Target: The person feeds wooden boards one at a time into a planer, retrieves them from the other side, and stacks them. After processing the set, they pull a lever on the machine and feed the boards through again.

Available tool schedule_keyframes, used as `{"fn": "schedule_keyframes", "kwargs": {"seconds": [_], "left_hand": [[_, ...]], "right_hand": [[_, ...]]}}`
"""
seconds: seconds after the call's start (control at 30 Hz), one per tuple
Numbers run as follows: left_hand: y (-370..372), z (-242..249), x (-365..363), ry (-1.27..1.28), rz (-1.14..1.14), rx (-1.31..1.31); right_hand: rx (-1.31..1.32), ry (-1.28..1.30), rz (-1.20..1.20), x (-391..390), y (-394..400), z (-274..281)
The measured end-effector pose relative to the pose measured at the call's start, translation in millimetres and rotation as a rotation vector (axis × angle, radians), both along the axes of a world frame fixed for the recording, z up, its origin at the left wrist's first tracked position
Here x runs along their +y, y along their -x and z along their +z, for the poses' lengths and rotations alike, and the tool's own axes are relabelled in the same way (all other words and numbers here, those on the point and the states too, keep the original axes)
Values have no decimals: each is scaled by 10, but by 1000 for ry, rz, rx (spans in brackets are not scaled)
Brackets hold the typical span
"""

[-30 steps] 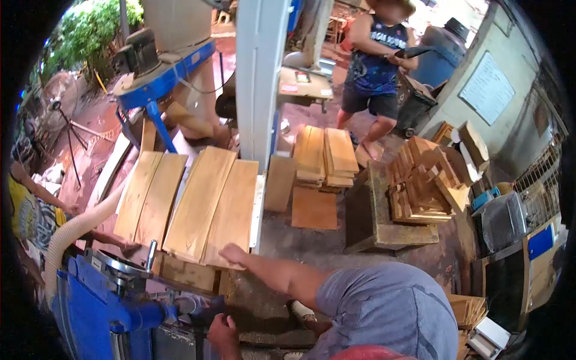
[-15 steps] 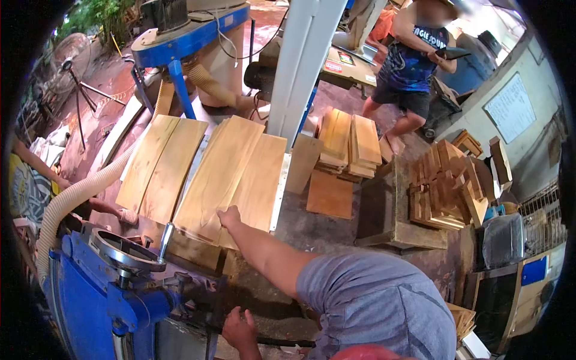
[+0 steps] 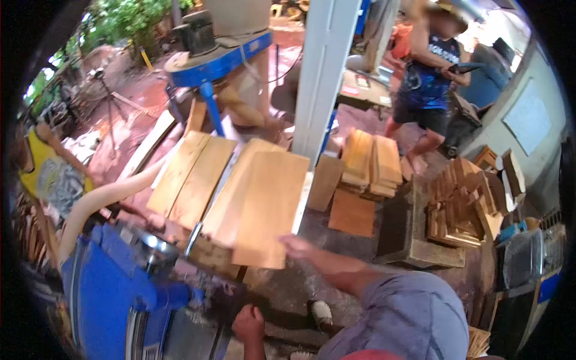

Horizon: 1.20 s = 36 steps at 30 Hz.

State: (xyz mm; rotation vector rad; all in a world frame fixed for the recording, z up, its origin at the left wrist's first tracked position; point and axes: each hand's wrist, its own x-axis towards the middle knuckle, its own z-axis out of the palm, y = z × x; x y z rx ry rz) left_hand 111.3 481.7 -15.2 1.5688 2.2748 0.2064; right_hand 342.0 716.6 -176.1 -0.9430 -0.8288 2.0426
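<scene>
A light wooden board [image 3: 270,207] lies at a slant over other boards on the machine's bed, its near end jutting past theirs. My right hand [image 3: 297,246], blurred, grips this board's right edge close to the near corner. Beside it, partly covered, is another pale board [image 3: 231,195]. Two more boards [image 3: 191,174] lie side by side to the left. Low in the view, my left hand [image 3: 248,324] is closed with nothing visible in it, beside the blue machine [image 3: 108,288].
A handwheel [image 3: 153,246] and hose [image 3: 114,192] flank the boards on the left. Board stacks [image 3: 357,159] and a wooden crate [image 3: 408,222] stand right. One person [image 3: 429,78] stands at the back; another, in a yellow top [image 3: 45,162], is at far left.
My right hand has shifted right and down, and the top board has slid toward me and turned. My left hand's fingers have curled in. The whole view has swung slightly.
</scene>
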Motion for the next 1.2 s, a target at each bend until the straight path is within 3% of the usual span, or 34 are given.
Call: {"fn": "schedule_keyframes", "kwargs": {"seconds": [0.03, 0.07, 0.1, 0.17, 0.4, 0.53, 0.6, 0.63, 0.7, 0.73, 0.8, 0.83, 0.9, 1.07, 1.2], "left_hand": [[-16, 32, -40, 24, -7, 20], [-9, 62, -51, -4, -22, 48], [0, 57, -57, -29, -49, 68], [7, -17, -75, -106, -47, 60], [-35, 102, -119, -42, -25, 131], [-186, 152, -84, -106, -127, -10], [-513, 246, -139, -197, -264, -508], [-713, 249, -230, -225, -329, -760], [-1530, 234, -651, -160, -549, -1467], [-1903, 412, -1114, -156, -532, -1608], [-2416, 649, -1793, -130, -222, -1871], [-2572, 702, -1997, -99, 78, -1976], [-2599, 893, -2340, -68, 224, -1924], [-2056, 614, -2486, -198, 168, -1914], [-1619, 900, -2633, -230, 133, -1885]], "right_hand": [[104, 266, -38, -123, -239, 19], [351, 220, -29, -357, -469, 184], [427, 292, 30, -509, -711, 558], [203, 198, -30, -826, -1029, 1249], [43, 35, -15, -1927, -1868, 2372], [-278, -382, -30, -2876, -2087, 2861], [-461, -558, -66, -3409, -2093, 3036], [-498, -498, -56, -3771, -2031, 3479], [-611, -542, -26, -4229, -1994, 3283], [-782, -660, -54, -4442, -1913, 3008], [-1175, -990, -105, -4897, -1638, 2824], [-1446, -1011, 19, -5089, -1557, 2911], [-1472, -1032, 164, -5324, -1597, 2877], [-1175, -1203, 448, -5892, -1814, 2907], [-1145, -1382, 543, -6171, -2179, 2828]]}}
